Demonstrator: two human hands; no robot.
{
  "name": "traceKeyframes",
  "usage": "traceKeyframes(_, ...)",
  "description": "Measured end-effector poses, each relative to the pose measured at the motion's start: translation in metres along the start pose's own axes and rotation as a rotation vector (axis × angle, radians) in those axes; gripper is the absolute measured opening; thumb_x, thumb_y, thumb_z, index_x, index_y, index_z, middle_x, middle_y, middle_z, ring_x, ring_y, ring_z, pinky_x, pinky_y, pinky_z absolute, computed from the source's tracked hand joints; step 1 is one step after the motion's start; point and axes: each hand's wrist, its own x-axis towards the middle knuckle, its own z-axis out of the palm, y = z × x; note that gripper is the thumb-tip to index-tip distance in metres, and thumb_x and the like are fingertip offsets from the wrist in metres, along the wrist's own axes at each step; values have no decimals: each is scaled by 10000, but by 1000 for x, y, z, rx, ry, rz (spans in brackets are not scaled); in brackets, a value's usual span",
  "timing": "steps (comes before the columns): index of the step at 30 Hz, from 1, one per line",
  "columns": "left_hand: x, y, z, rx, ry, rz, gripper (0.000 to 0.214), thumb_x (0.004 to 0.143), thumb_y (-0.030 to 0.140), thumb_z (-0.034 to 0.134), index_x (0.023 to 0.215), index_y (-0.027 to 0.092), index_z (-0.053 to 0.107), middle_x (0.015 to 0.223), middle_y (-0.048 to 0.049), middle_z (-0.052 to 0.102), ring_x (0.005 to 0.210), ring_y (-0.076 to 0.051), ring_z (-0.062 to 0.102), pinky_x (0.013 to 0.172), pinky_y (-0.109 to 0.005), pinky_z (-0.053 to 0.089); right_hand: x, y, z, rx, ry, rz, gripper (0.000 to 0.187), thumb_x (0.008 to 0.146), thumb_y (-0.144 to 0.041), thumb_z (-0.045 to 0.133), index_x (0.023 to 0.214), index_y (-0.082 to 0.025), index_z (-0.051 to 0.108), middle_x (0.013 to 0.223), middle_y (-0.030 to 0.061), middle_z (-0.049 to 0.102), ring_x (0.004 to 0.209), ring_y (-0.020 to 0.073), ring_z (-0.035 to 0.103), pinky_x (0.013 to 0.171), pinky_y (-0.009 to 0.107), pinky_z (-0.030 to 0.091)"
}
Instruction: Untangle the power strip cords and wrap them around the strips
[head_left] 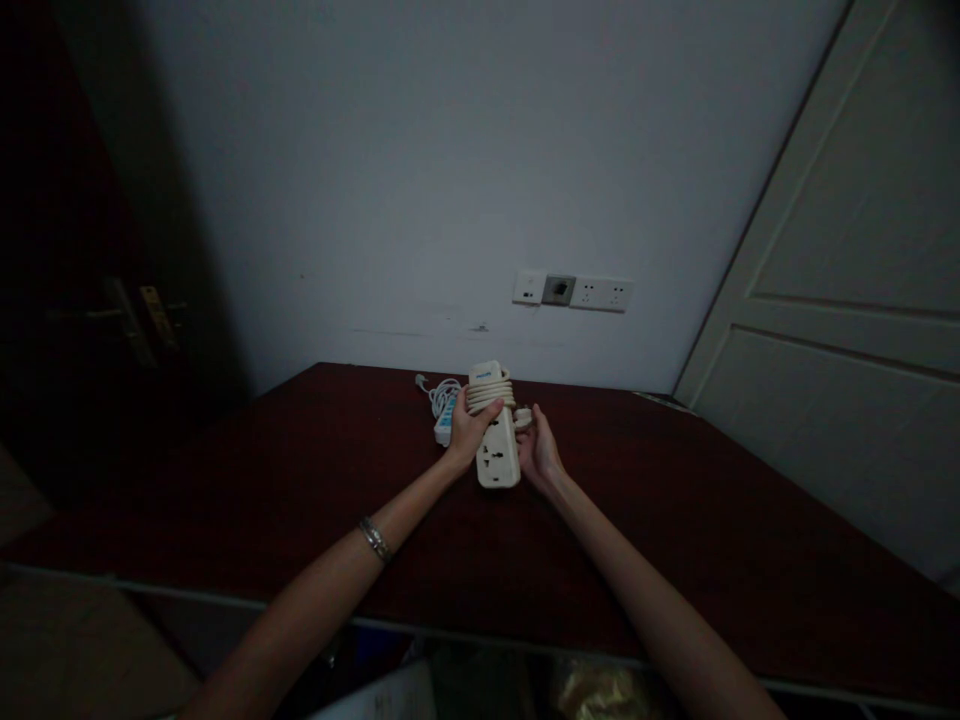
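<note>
A white power strip point(498, 462) with its cord point(489, 394) wound around its upper part is held up over the dark red table. My left hand point(470, 432) is closed around its left side, the thumb lying over the front by the cord. On the right, my right hand point(538, 450) grips the cord's plug point(523, 418) between thumb and fingers, close beside the strip. Behind my left hand lies a second power strip point(444, 430), white with a blue face, and its loosely coiled cable point(445, 396) rests at its far end.
The dark red table point(615, 500) reaches back to a pale wall with a row of wall sockets point(600, 293). A white panelled door point(840, 350) stands at the right, a dark door with a handle point(159, 315) at the left. Below the front edge sit several objects, including a gold-coloured one point(604, 690).
</note>
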Motion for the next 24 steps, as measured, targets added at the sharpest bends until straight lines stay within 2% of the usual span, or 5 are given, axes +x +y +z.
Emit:
traceKeyframes(8,2,9,-2,46,44,63,502,661,368,675,1083,166,492,993,-76,615,854,-171,604,735,-252,467,0,-2,-2,-352,123,180,658,744,-723,285,786,-145,596,540,81,616,423,163,558,405,262,429)
traceKeyframes(10,5,8,-4,36,51,70,500,657,375,678,1071,167,490,1002,-75,610,857,-167,600,735,-248,463,-1,-3,0,-383,51,212,640,760,-706,292,749,-148,605,494,63,594,391,140,532,391,236,415)
traceKeyframes(17,12,7,-8,29,63,99,474,656,386,676,1034,167,493,976,-72,605,841,-162,596,747,-262,465,-22,-11,13,-294,-464,240,543,726,-650,474,874,-146,613,677,70,660,583,176,627,500,278,489)
traceKeyframes(20,10,6,-7,46,68,107,522,632,362,701,1065,173,479,1036,-82,594,917,-177,588,794,-268,458,-31,-6,18,-318,-510,164,448,655,-514,646,902,-143,601,713,61,664,590,182,631,510,285,496)
traceKeyframes(24,6,7,-3,57,16,123,589,596,315,735,1107,178,474,1081,-83,588,929,-173,588,815,-262,456,-34,0,22,-427,-403,45,329,534,-288,739,790,-130,604,634,32,649,493,156,598,480,264,491)
